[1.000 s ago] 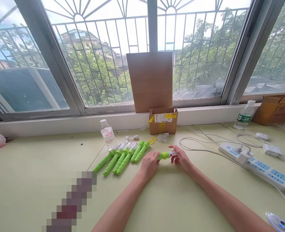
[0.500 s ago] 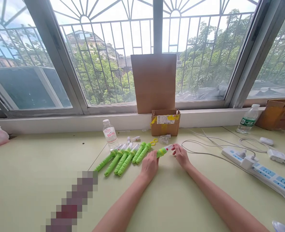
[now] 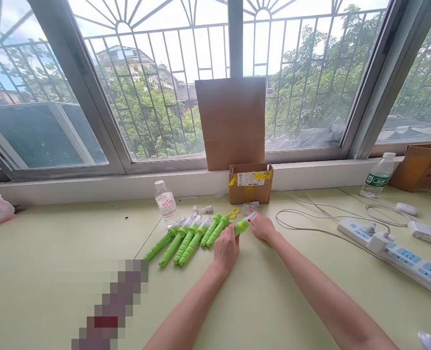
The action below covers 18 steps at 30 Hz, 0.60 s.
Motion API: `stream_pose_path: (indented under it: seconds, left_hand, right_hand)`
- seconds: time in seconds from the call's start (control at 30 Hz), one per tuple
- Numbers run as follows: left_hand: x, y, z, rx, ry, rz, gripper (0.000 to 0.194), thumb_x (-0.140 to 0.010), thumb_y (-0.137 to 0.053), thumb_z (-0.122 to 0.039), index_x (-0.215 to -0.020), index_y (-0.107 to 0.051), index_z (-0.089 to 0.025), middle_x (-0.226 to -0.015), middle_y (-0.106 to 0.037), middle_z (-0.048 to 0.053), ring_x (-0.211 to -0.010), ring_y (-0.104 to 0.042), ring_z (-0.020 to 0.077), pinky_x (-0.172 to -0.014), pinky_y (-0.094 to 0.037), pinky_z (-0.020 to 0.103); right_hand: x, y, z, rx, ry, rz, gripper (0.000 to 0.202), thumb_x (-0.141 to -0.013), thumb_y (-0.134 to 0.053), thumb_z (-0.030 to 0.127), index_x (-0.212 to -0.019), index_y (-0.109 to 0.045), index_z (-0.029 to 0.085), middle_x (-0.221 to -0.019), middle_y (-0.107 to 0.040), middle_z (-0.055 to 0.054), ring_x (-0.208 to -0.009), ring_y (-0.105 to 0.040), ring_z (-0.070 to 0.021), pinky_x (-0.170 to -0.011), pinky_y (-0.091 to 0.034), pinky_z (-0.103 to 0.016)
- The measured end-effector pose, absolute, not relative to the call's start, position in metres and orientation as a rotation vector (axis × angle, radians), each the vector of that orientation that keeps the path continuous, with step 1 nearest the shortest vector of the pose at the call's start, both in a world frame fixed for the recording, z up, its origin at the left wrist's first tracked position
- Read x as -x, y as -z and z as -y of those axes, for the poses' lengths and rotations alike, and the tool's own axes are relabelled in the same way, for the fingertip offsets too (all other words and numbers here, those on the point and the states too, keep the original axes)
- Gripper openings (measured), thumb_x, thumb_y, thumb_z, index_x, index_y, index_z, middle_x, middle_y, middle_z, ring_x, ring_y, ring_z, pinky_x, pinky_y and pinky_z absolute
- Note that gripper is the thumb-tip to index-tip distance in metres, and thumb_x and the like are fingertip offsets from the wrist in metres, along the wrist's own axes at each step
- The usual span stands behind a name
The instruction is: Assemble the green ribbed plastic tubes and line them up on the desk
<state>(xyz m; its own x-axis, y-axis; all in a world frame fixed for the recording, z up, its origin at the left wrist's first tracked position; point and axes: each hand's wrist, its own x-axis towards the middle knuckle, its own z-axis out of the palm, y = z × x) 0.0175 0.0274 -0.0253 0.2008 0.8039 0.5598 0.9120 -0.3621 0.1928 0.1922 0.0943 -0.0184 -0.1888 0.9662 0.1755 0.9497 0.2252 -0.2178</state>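
My left hand (image 3: 226, 247) is wrapped round a green tube (image 3: 242, 226) with a clear tip and a red dot, which points up and to the right. Just beyond that tip, my right hand (image 3: 262, 226) reaches toward some clear plastic pieces (image 3: 249, 207) in front of the small cardboard box; its fingertips are partly hidden behind the tube's tip. Several green tubes (image 3: 186, 242) lie side by side to the left, some with clear tops. Yellow rings (image 3: 233, 213) and small white-and-clear parts (image 3: 205, 209) rest behind them.
A small open cardboard box (image 3: 251, 188) stands by the sill, a brown board (image 3: 233, 126) behind it. One water bottle (image 3: 166, 204) is at the left, another (image 3: 377, 176) at the right. A power strip (image 3: 401, 257) and cables lie right. Another person's fingers show at the right edge.
My right hand has moved left and forward, from the tube's tip toward the clear plastic pieces. Fingers have appeared at the far right edge. The view has shifted slightly.
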Motion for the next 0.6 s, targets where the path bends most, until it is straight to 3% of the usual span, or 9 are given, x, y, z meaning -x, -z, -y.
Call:
stream_pose_path:
  seconds: [0.17, 0.3, 0.43, 0.6]
  left_hand:
    - [-0.018, 0.025, -0.027, 2.286, 0.876, 1.665, 0.015, -0.090, -0.041, -0.024, -0.101, -0.048, -0.018, -0.083, -0.062, 0.004, -0.077, -0.061, 0.0180, -0.061, -0.041, 0.026]
    - [-0.018, 0.024, -0.027, 2.307, 0.856, 1.671, 0.015, -0.089, -0.042, -0.023, -0.103, -0.048, -0.018, -0.084, -0.062, 0.004, -0.079, -0.061, 0.0182, -0.061, -0.041, 0.026]
    - [-0.019, 0.024, -0.028, 2.336, 0.819, 1.698, 0.021, -0.087, -0.045, -0.021, -0.108, -0.046, -0.018, -0.085, -0.063, 0.003, -0.079, -0.061, 0.0183, -0.062, -0.041, 0.026]
    - [-0.019, 0.026, -0.029, 2.345, 0.798, 1.719, 0.023, -0.085, -0.047, -0.020, -0.109, -0.045, -0.019, -0.087, -0.062, 0.003, -0.080, -0.061, 0.0183, -0.062, -0.041, 0.026]
  right_hand:
    - [-0.191, 0.015, -0.092, 1.763, -0.043, 2.244, 0.046, -0.089, -0.038, 0.022, -0.134, -0.044, 0.025, -0.119, -0.058, -0.009, -0.087, -0.063, -0.0216, -0.070, -0.040, -0.028]
    - [-0.194, 0.021, -0.072, 1.736, 0.010, 2.239, 0.033, -0.090, -0.036, 0.022, -0.113, -0.060, 0.021, -0.109, -0.061, -0.009, -0.081, -0.062, -0.0194, -0.063, -0.037, -0.026]
    - [-0.211, 0.033, -0.044, 1.683, 0.128, 2.148, 0.029, -0.092, -0.037, 0.025, -0.112, -0.058, 0.028, -0.099, -0.064, -0.003, -0.070, -0.059, -0.0146, -0.055, -0.032, -0.023]
    - [-0.239, 0.038, -0.025, 1.671, 0.125, 2.046, 0.023, -0.088, -0.042, 0.023, -0.100, -0.061, 0.027, -0.105, -0.062, 0.000, -0.064, -0.057, -0.0116, -0.053, -0.030, -0.023]
